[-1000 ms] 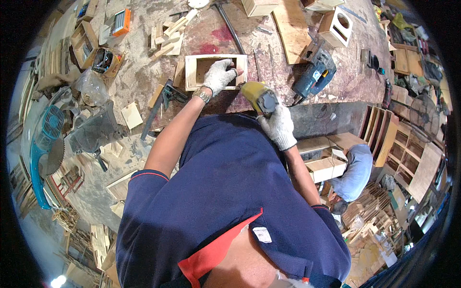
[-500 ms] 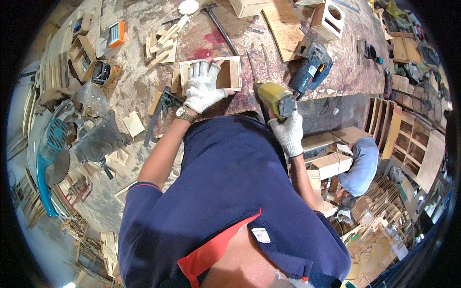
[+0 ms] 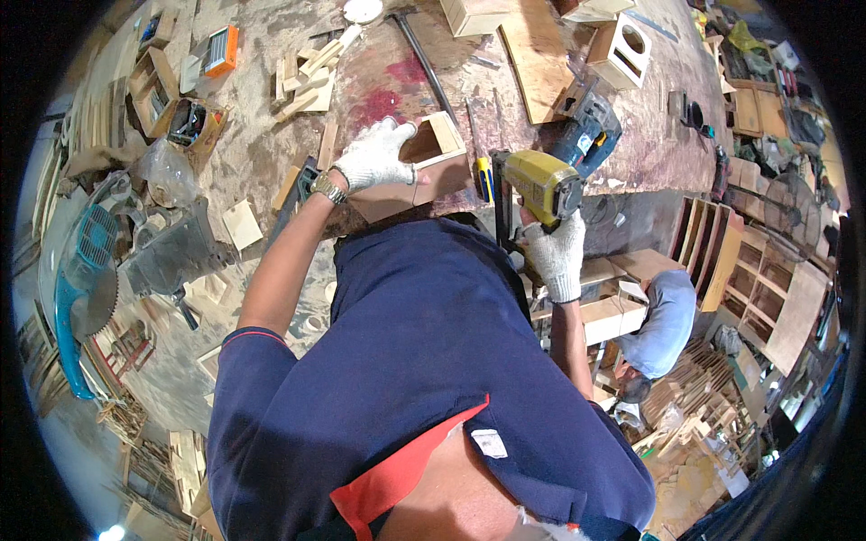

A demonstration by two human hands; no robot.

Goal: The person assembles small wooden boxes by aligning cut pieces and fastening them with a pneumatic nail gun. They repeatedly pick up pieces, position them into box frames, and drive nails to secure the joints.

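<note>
Along the near edge of the tabletop, an open-topped wooden box sits askew, its rim pale, its near side browner. The gloved left hand clasps its left end; the gloved right hand wraps a yellow nail gun's handle.

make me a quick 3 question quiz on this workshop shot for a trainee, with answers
1. Multiple choice: what is the main body colour of the tool held in the right hand?
a) red
b) yellow
c) white

2. Fill the gap: the left hand is on an open ____ box.

3. True or false: a blue power tool lies on the workbench, to the right of the box.

Key: 1 b; 2 wooden; 3 true
</note>
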